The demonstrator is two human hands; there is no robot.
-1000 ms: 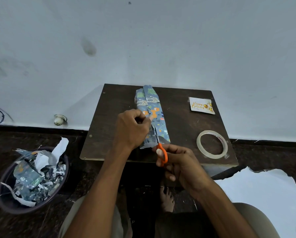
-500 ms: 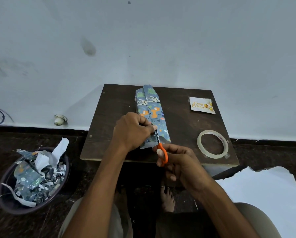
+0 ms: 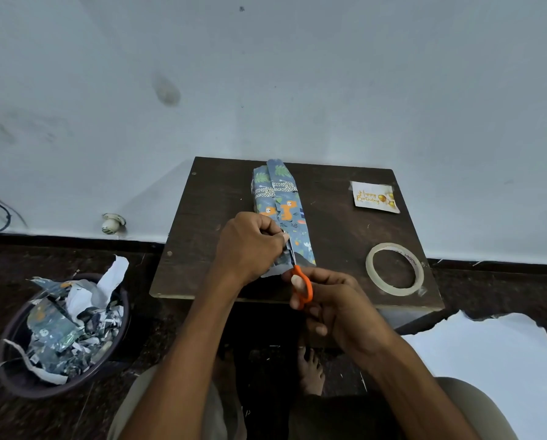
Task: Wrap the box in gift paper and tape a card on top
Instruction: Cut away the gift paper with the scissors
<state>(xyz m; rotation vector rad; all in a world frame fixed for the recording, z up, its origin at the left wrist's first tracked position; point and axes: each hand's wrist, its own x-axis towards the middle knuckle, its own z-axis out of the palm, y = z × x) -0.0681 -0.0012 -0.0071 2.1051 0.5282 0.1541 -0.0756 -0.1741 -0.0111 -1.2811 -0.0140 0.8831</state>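
Centrally on the table [image 3: 202, 249] lies the box [image 3: 286, 214]; our left hand [image 3: 250, 246] pinches its thin, floppy paper flap [image 3: 273, 271], our right hand [image 3: 332, 303] grips the scissors [image 3: 300, 285]. We judge taut holding near the cut wise.

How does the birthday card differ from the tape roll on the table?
The birthday card is a flat pale rectangle printed with gold lettering and balloons; the tape roll is a plain translucent ring with an open centre. The card lies at the far right corner of the table, while the roll lies nearer the person, by the right edge. Both lie flat, untouched by the hands, to the right of the wrapped box.
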